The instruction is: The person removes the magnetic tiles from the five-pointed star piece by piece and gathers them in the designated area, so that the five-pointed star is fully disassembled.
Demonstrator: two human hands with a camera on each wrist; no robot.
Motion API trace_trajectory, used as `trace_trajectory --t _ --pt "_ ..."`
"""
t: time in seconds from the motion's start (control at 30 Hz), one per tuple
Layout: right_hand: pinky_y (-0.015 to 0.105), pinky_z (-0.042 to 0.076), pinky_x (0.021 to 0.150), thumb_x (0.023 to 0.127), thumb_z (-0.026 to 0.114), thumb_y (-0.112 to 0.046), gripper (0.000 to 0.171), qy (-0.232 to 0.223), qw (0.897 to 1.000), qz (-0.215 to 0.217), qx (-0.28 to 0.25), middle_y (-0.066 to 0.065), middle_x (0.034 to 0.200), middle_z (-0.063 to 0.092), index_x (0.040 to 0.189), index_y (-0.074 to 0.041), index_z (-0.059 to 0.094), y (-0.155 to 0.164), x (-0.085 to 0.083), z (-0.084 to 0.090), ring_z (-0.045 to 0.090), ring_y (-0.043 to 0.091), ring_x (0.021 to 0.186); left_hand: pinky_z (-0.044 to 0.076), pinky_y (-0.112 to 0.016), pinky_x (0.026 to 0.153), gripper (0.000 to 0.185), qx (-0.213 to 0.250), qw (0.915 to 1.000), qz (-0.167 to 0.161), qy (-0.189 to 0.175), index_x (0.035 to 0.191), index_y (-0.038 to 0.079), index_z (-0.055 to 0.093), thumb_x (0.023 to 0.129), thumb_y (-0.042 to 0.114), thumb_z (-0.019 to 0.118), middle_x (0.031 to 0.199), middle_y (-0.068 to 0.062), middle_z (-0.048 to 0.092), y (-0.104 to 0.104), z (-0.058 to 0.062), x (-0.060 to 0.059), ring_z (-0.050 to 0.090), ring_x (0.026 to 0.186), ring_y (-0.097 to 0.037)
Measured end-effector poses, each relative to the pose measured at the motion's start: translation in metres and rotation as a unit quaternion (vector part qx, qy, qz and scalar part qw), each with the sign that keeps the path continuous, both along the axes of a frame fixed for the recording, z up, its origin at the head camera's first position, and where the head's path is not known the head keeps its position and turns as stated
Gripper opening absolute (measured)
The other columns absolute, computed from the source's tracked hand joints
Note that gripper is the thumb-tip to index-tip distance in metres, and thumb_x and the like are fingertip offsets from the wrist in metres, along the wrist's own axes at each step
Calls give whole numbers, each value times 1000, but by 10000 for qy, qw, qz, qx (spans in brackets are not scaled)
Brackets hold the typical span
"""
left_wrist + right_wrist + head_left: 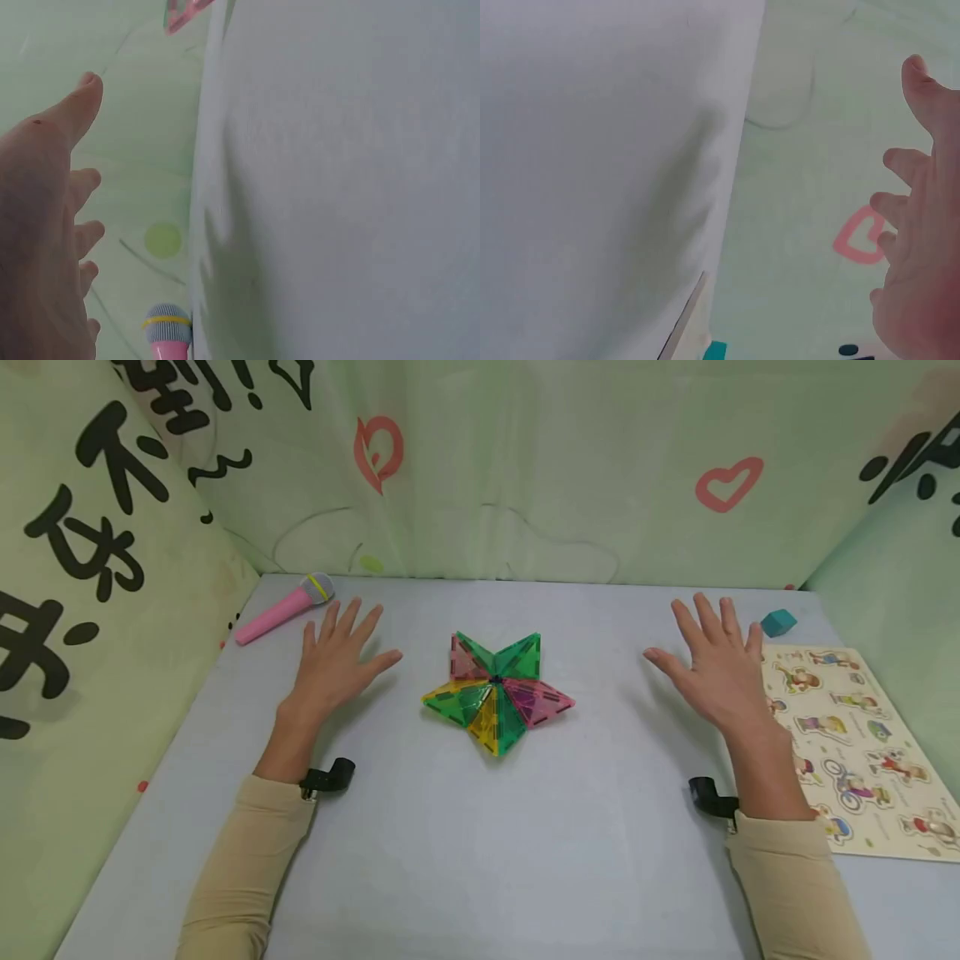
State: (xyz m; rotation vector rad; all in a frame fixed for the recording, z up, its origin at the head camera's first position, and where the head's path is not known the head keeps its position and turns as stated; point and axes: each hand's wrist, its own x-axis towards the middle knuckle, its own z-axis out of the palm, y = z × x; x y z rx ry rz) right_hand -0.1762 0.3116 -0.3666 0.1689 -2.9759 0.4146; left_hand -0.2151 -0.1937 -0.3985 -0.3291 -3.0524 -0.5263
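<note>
A star built of translucent green, pink and yellow triangular tiles (497,691) lies flat in the middle of the pale table (480,860). My left hand (336,656) hovers to its left with fingers spread and straight, holding nothing; the left wrist view shows the same hand (52,225) spread. My right hand (712,660) hovers to the star's right, likewise spread and empty, and its fingers (915,217) appear in the right wrist view. Neither hand touches the star.
A pink toy microphone (283,607) with a grey head (168,322) lies at the back left. A teal block (777,622) sits at the back right, beside a wooden picture puzzle board (855,743). Green printed cloth walls (525,468) enclose the table.
</note>
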Motion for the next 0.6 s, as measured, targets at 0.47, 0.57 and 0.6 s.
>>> trace_trajectory --t 0.47,0.57,0.6 --pt "66 -5 120 96 47 -63 82 145 9991 332 -232 9 169 7 160 -24 16 -28 -1 -3 -4 33 156 0 -64 121 85 79 9991 -420 -31 159 36 18 89 79 42 169 -2 11 33 5 7 0 157 -29" --pt "65 -1 121 95 50 -63 81 127 9984 435 -338 10 168 11 160 -24 20 -35 -1 -3 0 33 156 2 -64 121 84 35 9988 -492 8 159 36 19 90 77 43 168 -2 14 40 6 9 2 157 -29" --pt "64 0 121 95 51 -62 81 138 9981 473 -382 10 168 13 160 -23 21 -37 -1 -4 2 33 156 3 -65 121 83 33 9987 -518 21 158 36 20 90 76 44 168 -2 15 42 6 9 3 157 -30"
